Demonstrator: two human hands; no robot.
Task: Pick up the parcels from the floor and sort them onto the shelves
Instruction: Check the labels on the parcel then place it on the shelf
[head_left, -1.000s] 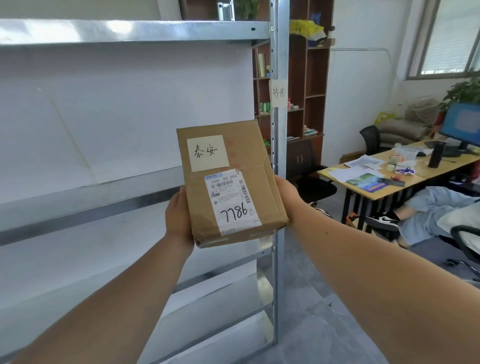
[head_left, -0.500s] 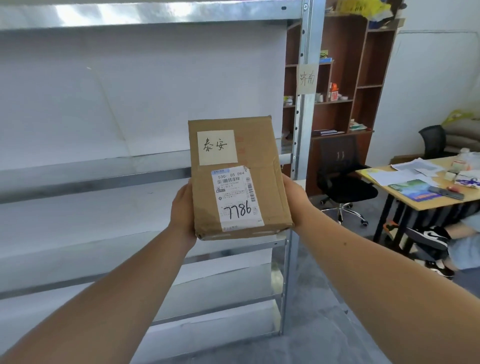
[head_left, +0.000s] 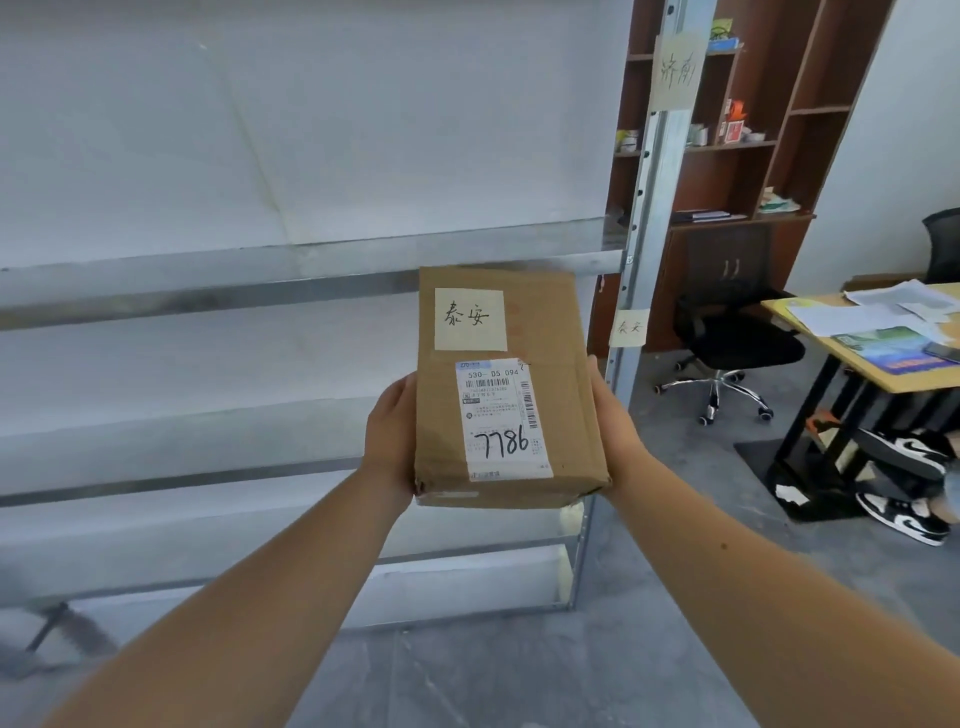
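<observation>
- Parcel (head_left: 506, 387): a brown cardboard box you hold in the air in front of the metal shelves (head_left: 311, 270), near their right-hand upright (head_left: 641, 249), its top face turned up toward you.
- On that face sits a pale handwritten note (head_left: 470, 318) near the far edge, and below it a white shipping label (head_left: 501, 418) with "7786" penned across its lower part.
- Your left hand (head_left: 389, 439) presses flat against the box's left side, fingers out of sight beneath or behind it.
- Your right hand (head_left: 610, 423) does the same on the right side; the box is clamped between both palms and touches nothing else.
- The shelf boards behind the box are bare where you can see them.
- Two paper tags hang on the upright: one (head_left: 675, 70) high up, one (head_left: 629, 327) just right of the box, level with its note.
- Farther right stand a brown bookcase (head_left: 753, 130), a black office chair (head_left: 732, 348) and a desk (head_left: 883, 364) strewn with papers.
- Someone's black-and-white sneakers (head_left: 906, 483) rest on the floor beside the desk.
</observation>
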